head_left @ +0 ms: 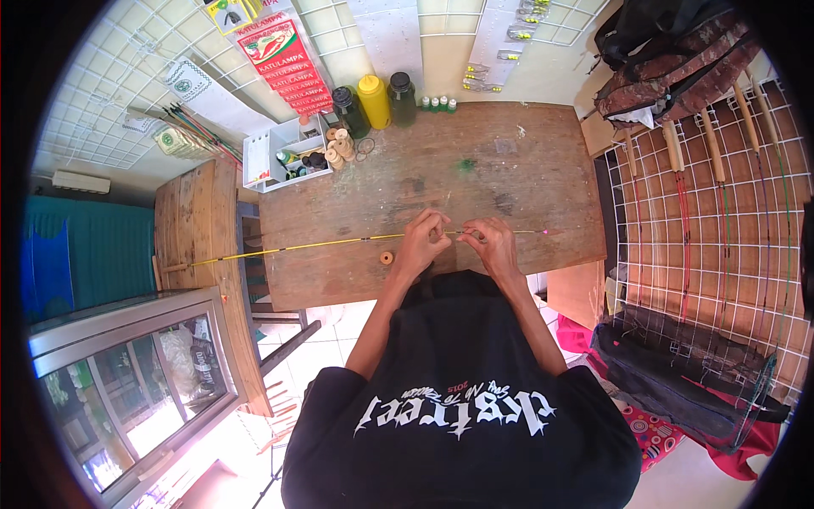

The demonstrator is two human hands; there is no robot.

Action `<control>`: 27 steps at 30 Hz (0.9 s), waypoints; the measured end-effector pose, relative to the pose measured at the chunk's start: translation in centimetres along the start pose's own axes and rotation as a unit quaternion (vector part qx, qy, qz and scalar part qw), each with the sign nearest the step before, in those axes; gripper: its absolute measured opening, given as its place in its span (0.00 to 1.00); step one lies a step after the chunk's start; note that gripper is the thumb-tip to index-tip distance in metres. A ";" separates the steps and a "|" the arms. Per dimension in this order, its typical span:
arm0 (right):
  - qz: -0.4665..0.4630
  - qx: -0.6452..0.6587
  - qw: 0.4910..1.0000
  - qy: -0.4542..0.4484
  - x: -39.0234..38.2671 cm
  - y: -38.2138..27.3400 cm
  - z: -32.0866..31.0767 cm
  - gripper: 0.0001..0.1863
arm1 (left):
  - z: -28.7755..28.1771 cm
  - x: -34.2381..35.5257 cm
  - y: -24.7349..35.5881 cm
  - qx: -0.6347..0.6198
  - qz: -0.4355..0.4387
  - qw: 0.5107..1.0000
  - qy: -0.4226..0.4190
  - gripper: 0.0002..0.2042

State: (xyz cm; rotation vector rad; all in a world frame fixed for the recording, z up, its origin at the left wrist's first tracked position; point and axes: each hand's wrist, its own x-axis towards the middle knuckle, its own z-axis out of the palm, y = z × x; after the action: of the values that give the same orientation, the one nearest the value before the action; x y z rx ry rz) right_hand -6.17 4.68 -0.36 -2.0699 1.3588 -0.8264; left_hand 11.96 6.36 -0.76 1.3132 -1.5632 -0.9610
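Note:
A thin yellow fishing rod (pixel 318 244) with dark bands lies across the wooden table, its pale wooden handle (pixel 175 268) far to the left and a small pink tip at the right. My left hand (pixel 426 240) is closed with its fingertips pinched at the rod. Just to the right, my right hand (pixel 492 243) also pinches at the rod, thumb and forefinger together. Only a short stretch of rod shows between the two hands; any fine thread there is too small to make out. A small wooden spool (pixel 387 257) sits left of my left wrist.
At the back left stands a white organizer box (pixel 284 155) beside wooden spools (pixel 341 148). Dark bottles (pixel 402 100), a yellow squeeze bottle (pixel 373 102) and small green-white bottles (pixel 438 104) line the wall. More rods (pixel 682 204) hang on a grid rack at right; a glass-paned cabinet (pixel 140 390) stands lower left.

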 end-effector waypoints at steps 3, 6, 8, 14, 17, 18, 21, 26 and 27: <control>0.011 -0.019 0.999 -0.034 0.5 0.1 -0.1 0.12 | 0.0 0.0 0.2 0.016 0.013 1.000 0.002 0.10; 0.030 0.048 0.997 -0.056 0.9 0.0 -0.6 0.11 | 0.0 -0.1 -0.2 0.010 0.019 1.000 0.019 0.10; 0.046 0.077 0.994 -0.063 0.9 -0.2 -1.3 0.11 | 0.0 -0.1 -0.6 0.008 0.015 1.000 0.024 0.10; 0.058 0.137 0.987 -0.060 0.7 0.4 -2.5 0.11 | -0.1 -0.1 -0.2 -0.004 0.000 1.000 0.026 0.10; 0.035 0.129 0.990 -0.054 0.6 0.5 -2.3 0.13 | -0.1 -0.1 -0.2 -0.004 0.002 1.000 0.028 0.10; 0.026 0.133 0.990 -0.047 0.6 0.4 -2.2 0.14 | -0.1 -0.1 -0.3 0.001 0.008 1.000 0.030 0.09; 0.038 0.129 0.990 -0.041 0.6 0.3 -2.0 0.16 | -0.1 0.0 -0.2 -0.001 0.003 1.000 0.024 0.09; 0.025 0.099 0.994 -0.043 0.6 -0.2 -1.8 0.16 | -0.1 -0.1 -0.5 0.004 0.010 0.999 0.030 0.10; 0.009 0.081 0.996 -0.039 0.6 -0.3 -1.7 0.15 | -0.1 -0.1 -0.4 0.004 0.008 1.000 0.029 0.10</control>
State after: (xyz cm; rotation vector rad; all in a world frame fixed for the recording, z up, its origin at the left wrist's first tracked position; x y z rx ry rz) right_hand -7.05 4.07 1.09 -1.9425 1.2257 -0.8114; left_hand 12.21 6.39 -1.11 1.3215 -1.5326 -0.8985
